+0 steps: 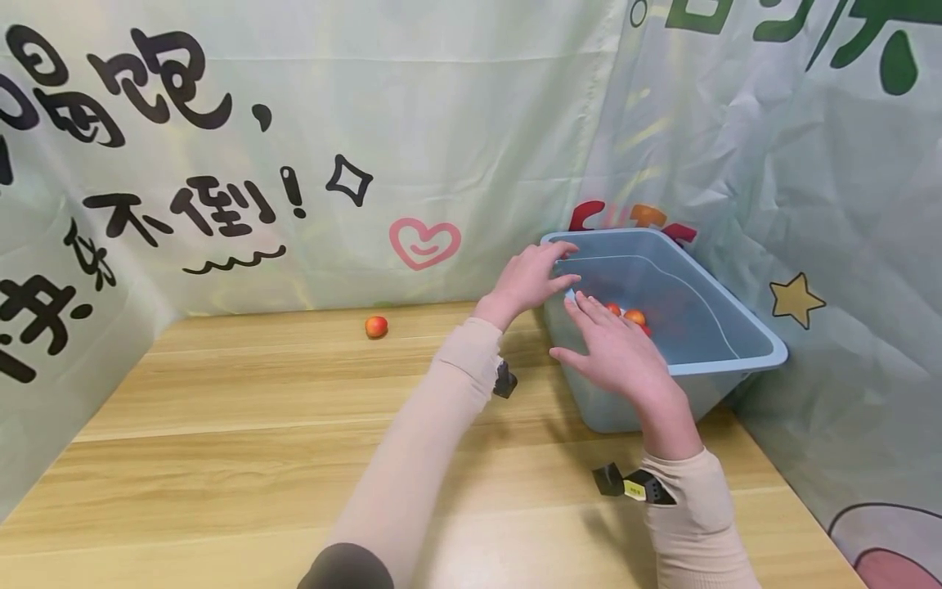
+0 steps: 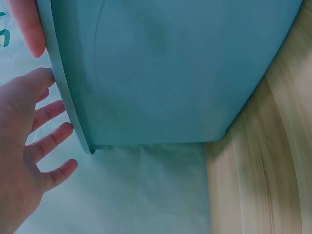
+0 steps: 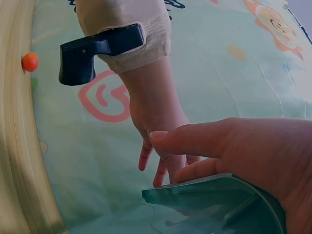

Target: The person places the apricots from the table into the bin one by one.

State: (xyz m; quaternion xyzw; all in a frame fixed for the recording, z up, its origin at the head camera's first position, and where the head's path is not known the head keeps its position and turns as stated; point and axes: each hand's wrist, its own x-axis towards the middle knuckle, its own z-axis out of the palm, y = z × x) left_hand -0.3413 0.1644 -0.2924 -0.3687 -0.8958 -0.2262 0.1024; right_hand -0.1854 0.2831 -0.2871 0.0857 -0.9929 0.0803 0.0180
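A blue-grey plastic bin [image 1: 607, 409] stands at the right of the table, with several small round orange-red fruits [image 1: 634, 316] inside; my right hand partly hides them. My left hand [image 1: 526, 280] is at the bin's left rim, its fingers spread loosely. In the left wrist view, the fingertips of the left hand [image 2: 22, 117] are right at the rim of the bin [image 2: 161, 78]. My right hand [image 1: 614, 343] lies over the near left part of the rim, fingers extended. The right wrist view shows the right hand [image 3: 239, 151] close above the bin edge [image 3: 209, 183].
One loose orange-red fruit [image 1: 376, 327] sits near the back edge of the wooden table [image 1: 243, 425], left of the hands. Printed cloth walls [image 1: 500, 123] with lettering and drawings enclose the back and both sides. The bin stands close to the right cloth.
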